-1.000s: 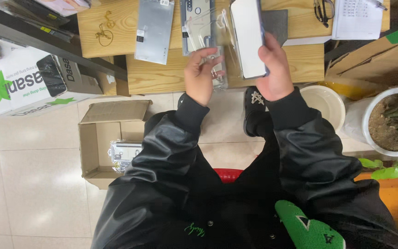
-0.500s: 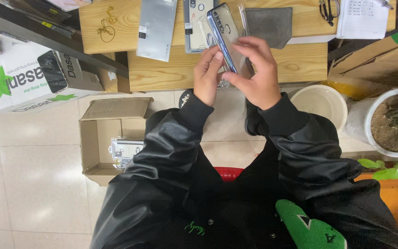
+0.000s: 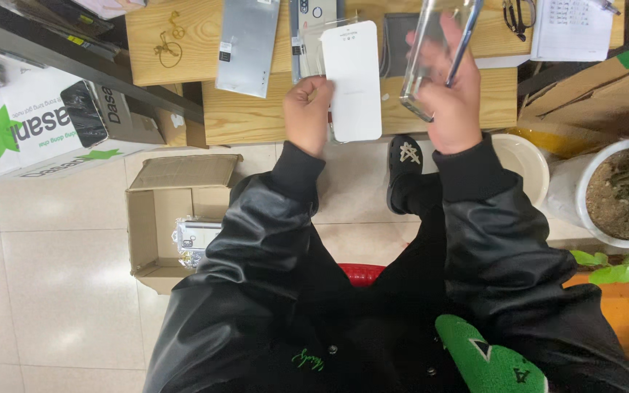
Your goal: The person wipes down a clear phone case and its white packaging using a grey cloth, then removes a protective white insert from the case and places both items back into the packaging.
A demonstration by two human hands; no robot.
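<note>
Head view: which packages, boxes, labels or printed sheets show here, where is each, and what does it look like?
White card insert: left hand holds it; tall, rounded corners.
Clear phone case: in right hand; transparent.
White carton: far left on floor; green star, black panel.
Open brown box: on floor, left of the person; small packets inside.
Silver sleeve: on wooden table; flat rectangle, small label.
Printed sheet: table's right end; white.

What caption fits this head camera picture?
Left hand holds a white card, right hand a clear case, over a wooden table.
</note>
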